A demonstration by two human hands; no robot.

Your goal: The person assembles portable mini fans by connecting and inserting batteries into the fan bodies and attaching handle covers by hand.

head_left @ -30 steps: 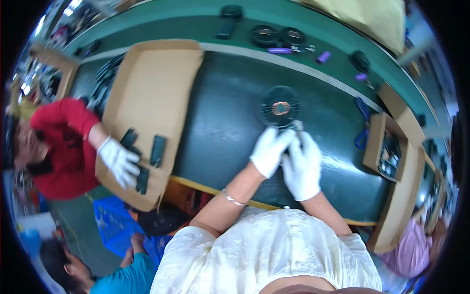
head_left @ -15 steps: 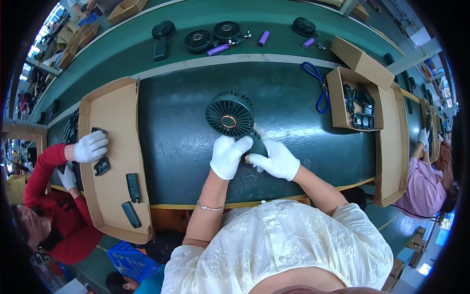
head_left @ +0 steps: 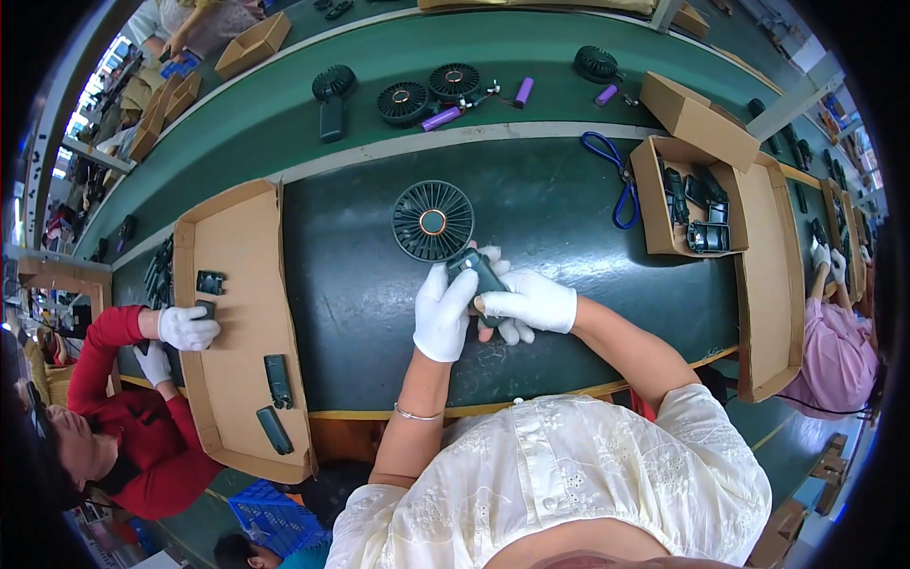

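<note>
- A dark green handheld fan (head_left: 434, 228) is in front of the person, over the middle of the dark worktable (head_left: 351, 275); its round slatted head faces up, with a copper-coloured ring (head_left: 432, 211) at the centre.
- Its handle (head_left: 487, 277) slants down toward the person, between both hands; whether the head touches the table cannot be told.
- The left hand (head_left: 442, 315), white-gloved, grips the handle's upper end, just below the head; its thumb lies along the handle, and the other fingers look pressed together.
- The right hand (head_left: 533, 302), also gloved, pinches the handle from the other side, thumb across it and fingers curled beneath, slightly spread; the thumb's tip is uncovered.
- White fingertips show past the handle's far side; which hand they belong to cannot be told.
- A bracelet (head_left: 417, 414) circles the left wrist.
- To the left, a shallow cardboard tray (head_left: 237, 223) holds dark handle shells (head_left: 276, 381); a co-worker's gloved hand (head_left: 188, 329) reaches in over its far edge, at a dark piece.
- On the green belt (head_left: 237, 142) beyond lie more fans (head_left: 403, 102) and purple battery cells (head_left: 442, 119).
- To the right, a blue-handled hand tool (head_left: 627, 204) lies beside a small cardboard box (head_left: 654, 223) of dark plastic parts (head_left: 707, 235).
</note>
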